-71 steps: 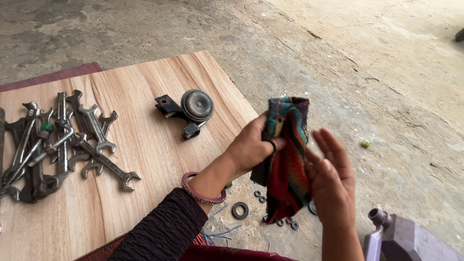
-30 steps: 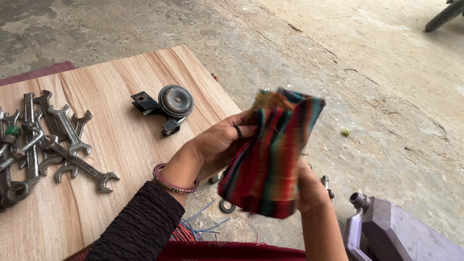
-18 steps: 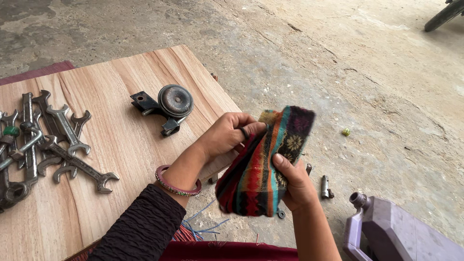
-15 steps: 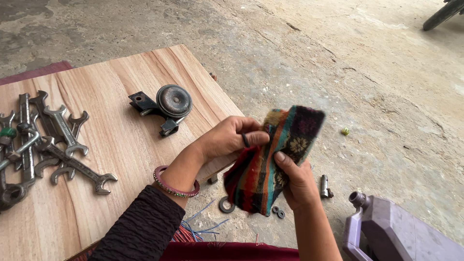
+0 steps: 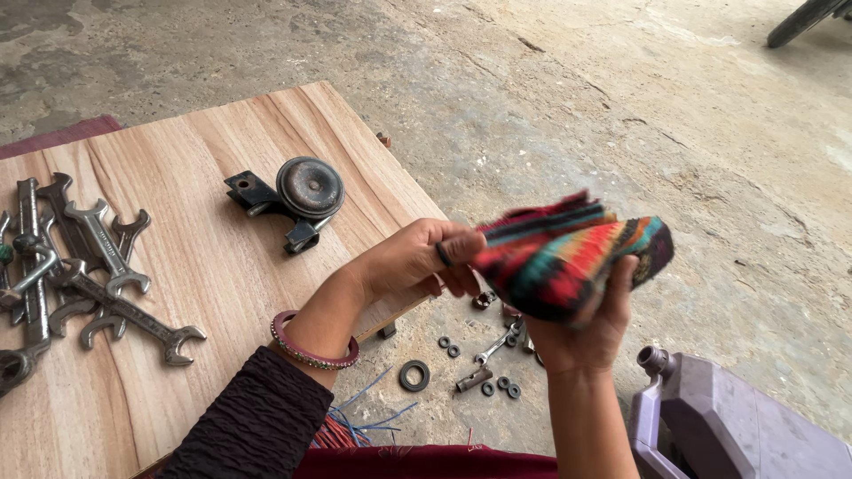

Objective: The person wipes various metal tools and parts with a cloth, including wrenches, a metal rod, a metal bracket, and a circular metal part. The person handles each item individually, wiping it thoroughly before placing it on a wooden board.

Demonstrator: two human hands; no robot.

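Your right hand (image 5: 581,324) cups a folded woven cloth (image 5: 568,257) from below, palm up, with the fingers curled over its far edge; the cloth is soft and bunched, striped in red, teal, orange and black. Your left hand (image 5: 417,262) pinches the cloth's near end between thumb and fingertips, the other fingers loosely bent, and a beaded reddish bangle (image 5: 311,341) sits on that wrist above a dark, crinkled sleeve (image 5: 253,426). The cloth hangs in the air just past the corner of a pale wood-grain board (image 5: 213,177), above rough concrete ground (image 5: 621,106). Under your hands, on the concrete, lie small dark washers (image 5: 414,375), nuts and a short bolt (image 5: 475,380). On the board a black metal bracket with a round, dull disc (image 5: 302,195) rests near the edge, and well to the left is a heap of worn steel open-ended spanners (image 5: 80,266). A smooth purple plastic can (image 5: 728,426) stands at the lower right.
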